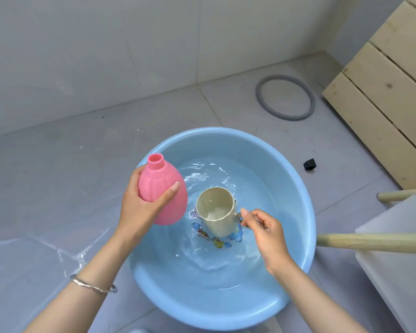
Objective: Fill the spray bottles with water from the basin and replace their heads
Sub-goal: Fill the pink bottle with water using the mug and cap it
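Observation:
My left hand [139, 207] grips a pink spray bottle [162, 188] by its round body, upright and slightly tilted, over the left rim of the blue basin [298, 188]. The bottle's neck is open, with no head on it. My right hand [264, 227] pinches the handle of a cream cup [217, 212], which sits in the rippling water at the basin's middle with some water inside. A colourful picture shows on the basin floor under the cup.
The basin stands on a grey tiled floor, wet at the left. A grey hose ring [285, 99] and a small black block [309, 163] lie beyond it. Wooden slats [382, 92] lean at the right, above a white stool with wooden legs [370, 243].

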Demonstrator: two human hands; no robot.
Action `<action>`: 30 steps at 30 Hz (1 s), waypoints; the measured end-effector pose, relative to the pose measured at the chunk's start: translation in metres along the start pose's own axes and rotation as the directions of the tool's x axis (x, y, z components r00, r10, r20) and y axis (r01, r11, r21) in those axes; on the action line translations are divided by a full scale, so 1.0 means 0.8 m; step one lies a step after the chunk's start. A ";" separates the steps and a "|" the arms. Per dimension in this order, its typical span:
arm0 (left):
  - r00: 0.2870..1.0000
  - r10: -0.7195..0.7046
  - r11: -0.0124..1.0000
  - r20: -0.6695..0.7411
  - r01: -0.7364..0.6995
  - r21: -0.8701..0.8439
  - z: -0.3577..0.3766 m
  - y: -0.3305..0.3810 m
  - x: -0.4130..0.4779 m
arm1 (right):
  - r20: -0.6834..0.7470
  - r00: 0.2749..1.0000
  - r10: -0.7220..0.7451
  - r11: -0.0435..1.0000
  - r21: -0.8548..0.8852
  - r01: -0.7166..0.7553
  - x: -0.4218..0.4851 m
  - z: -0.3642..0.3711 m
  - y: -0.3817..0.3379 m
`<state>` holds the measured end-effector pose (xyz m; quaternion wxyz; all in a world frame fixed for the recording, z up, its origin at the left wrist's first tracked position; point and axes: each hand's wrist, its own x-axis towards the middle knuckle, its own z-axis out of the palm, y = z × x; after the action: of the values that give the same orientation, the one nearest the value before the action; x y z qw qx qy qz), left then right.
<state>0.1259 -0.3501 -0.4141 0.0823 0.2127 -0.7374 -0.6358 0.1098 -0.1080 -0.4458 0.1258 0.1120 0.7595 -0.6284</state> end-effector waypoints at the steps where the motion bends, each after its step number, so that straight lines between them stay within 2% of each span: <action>1: 1.000 0.006 1.000 0.014 -0.006 0.005 0.002 -0.001 -0.001 | -0.015 1.000 0.003 0.999 0.040 -0.002 -0.005 -0.006 -0.006; 5: 0.993 0.025 0.994 0.119 -0.037 0.099 0.014 -0.009 -0.013 | -0.091 0.995 -0.043 0.993 0.103 0.053 -0.020 -0.033 -0.037; 10: 0.961 0.094 0.961 0.260 -0.156 0.228 0.029 -0.026 -0.019 | -0.150 0.976 -0.157 0.984 0.065 0.169 -0.036 -0.058 -0.079; 16: 0.941 0.119 0.922 0.318 -0.224 0.316 0.039 -0.036 -0.023 | -0.137 0.968 -0.212 0.977 -0.028 0.210 -0.046 -0.066 -0.116; 24: 0.919 0.148 0.902 0.365 -0.277 0.330 0.045 -0.037 -0.024 | -0.084 0.955 -0.284 0.946 -0.184 0.265 -0.051 -0.061 -0.126; 30: 0.913 0.157 0.900 0.376 -0.289 0.326 0.046 -0.037 -0.025 | -0.064 0.947 -0.314 0.926 -0.239 0.291 -0.054 -0.057 -0.129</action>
<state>0.1353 -0.3112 -0.4464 -0.0151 0.0243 -0.8675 -0.4966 0.1142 -0.0826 -0.3273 0.0004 0.0100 0.8395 -0.5432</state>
